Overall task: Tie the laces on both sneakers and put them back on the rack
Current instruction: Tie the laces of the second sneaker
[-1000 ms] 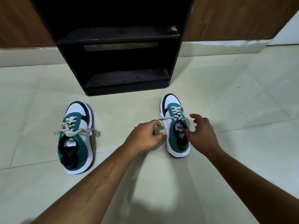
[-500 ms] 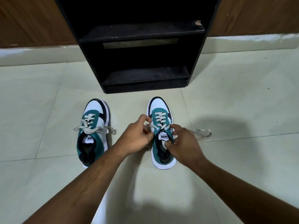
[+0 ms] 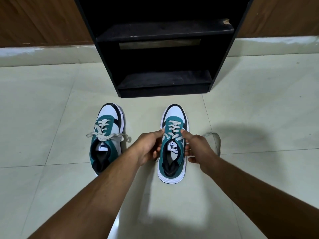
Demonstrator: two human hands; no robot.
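Two teal, white and black sneakers stand on the tiled floor, toes toward the black rack. The left sneaker has its beige laces crossed and spread out to both sides. The right sneaker sits between my hands. My left hand grips its left side, thumb on top beside the laces. My right hand grips its right side, thumb by the top eyelets. One loose lace end trails on the floor to the right, behind my right hand.
The rack has two dark shelves, both bare, and stands just beyond the sneakers' toes. A wooden wall panel and a pale skirting run behind it. Pale floor tiles spread to either side.
The view has shifted so the rack and sneakers sit more central. My hands have gone from pinching the laces to clasping the right sneaker's sides, and the shoe lies closer to me.
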